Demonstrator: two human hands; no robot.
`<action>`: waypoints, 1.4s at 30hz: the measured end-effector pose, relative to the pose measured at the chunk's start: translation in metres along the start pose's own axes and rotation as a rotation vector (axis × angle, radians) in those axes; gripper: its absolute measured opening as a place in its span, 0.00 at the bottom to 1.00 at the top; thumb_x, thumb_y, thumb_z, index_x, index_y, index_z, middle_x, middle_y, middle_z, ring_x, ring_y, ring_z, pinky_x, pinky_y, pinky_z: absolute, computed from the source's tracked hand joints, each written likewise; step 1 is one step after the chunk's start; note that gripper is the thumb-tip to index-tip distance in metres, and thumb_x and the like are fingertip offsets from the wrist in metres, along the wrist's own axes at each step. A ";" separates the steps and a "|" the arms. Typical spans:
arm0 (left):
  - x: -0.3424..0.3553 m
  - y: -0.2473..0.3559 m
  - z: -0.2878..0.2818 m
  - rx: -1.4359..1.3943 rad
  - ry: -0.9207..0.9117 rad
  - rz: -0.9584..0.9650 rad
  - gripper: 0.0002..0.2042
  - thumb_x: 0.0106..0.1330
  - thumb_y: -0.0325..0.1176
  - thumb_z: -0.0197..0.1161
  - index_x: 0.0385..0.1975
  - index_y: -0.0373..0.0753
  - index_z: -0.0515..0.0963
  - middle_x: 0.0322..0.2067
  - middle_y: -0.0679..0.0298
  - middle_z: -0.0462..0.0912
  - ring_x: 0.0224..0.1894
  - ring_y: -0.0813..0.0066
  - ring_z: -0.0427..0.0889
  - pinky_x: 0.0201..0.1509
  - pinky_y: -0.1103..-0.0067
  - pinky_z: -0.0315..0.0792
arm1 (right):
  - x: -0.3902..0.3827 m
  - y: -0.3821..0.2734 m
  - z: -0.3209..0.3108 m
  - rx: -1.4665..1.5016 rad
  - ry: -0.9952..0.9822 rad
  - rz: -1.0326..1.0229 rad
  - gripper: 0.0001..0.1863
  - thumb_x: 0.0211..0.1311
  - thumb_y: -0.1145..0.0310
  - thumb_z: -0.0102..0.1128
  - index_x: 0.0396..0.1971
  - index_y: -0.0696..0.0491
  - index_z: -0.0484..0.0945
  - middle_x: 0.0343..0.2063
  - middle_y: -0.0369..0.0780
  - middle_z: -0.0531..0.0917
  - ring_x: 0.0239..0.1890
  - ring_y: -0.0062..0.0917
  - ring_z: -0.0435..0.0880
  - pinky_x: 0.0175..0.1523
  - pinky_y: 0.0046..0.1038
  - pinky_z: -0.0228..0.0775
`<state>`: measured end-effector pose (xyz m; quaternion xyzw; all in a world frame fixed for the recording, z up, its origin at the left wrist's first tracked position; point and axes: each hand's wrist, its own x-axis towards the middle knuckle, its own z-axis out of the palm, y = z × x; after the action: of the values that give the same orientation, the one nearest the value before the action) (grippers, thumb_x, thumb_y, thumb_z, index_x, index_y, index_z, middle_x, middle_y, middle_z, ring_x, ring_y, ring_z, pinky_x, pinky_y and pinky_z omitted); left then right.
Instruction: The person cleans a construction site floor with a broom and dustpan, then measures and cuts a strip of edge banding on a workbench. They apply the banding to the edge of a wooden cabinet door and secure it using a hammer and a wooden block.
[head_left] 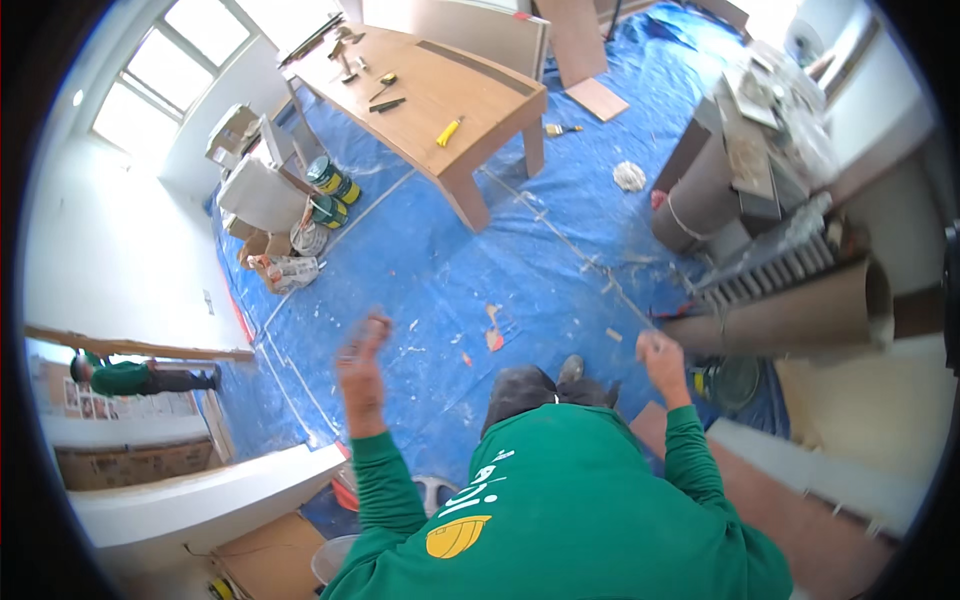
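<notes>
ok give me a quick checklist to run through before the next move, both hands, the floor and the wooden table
1. Left hand empty: cannot tell; it is motion-blurred, with nothing clearly in it.
2. Right hand empty: cannot tell; its fingers look curled and the palm is hidden.
3. Floor ahead free of debris: not ok; an orange scrap lies on the blue sheet.
4. Brush off the floor: not ok; it lies on the sheet near the table.
5. Yellow item resting on the wooden table: ok.
6. Other person clear of both hands: ok; well off to the left.
</notes>
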<state>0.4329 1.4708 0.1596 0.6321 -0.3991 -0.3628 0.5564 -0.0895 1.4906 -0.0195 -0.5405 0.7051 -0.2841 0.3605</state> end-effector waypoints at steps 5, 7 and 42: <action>0.116 0.195 0.084 -0.129 -0.123 1.060 0.14 0.75 0.26 0.59 0.50 0.23 0.86 0.50 0.49 0.88 0.53 0.60 0.84 0.65 0.64 0.78 | 0.167 -0.313 -0.153 -0.041 0.430 -0.797 0.14 0.81 0.73 0.51 0.45 0.64 0.85 0.44 0.42 0.89 0.47 0.28 0.87 0.58 0.29 0.77; 0.160 0.244 0.130 -0.054 -0.257 1.332 0.14 0.75 0.27 0.59 0.50 0.24 0.85 0.50 0.50 0.88 0.53 0.60 0.84 0.64 0.65 0.78 | 0.222 -0.374 -0.218 -0.143 0.448 -1.288 0.25 0.81 0.65 0.40 0.47 0.74 0.81 0.50 0.51 0.86 0.49 0.35 0.86 0.61 0.35 0.75; 0.870 -0.095 0.634 0.615 0.119 -0.531 0.29 0.69 0.46 0.71 0.65 0.32 0.81 0.57 0.48 0.89 0.60 0.54 0.88 0.66 0.66 0.79 | 1.339 -0.258 -0.185 -0.220 -0.450 -0.268 0.14 0.78 0.60 0.64 0.48 0.55 0.87 0.33 0.42 0.90 0.37 0.27 0.87 0.44 0.39 0.78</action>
<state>0.2339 0.4241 -0.0218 0.8697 -0.2793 -0.3204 0.2508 -0.3054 0.1323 0.0220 -0.7144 0.5559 -0.1241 0.4064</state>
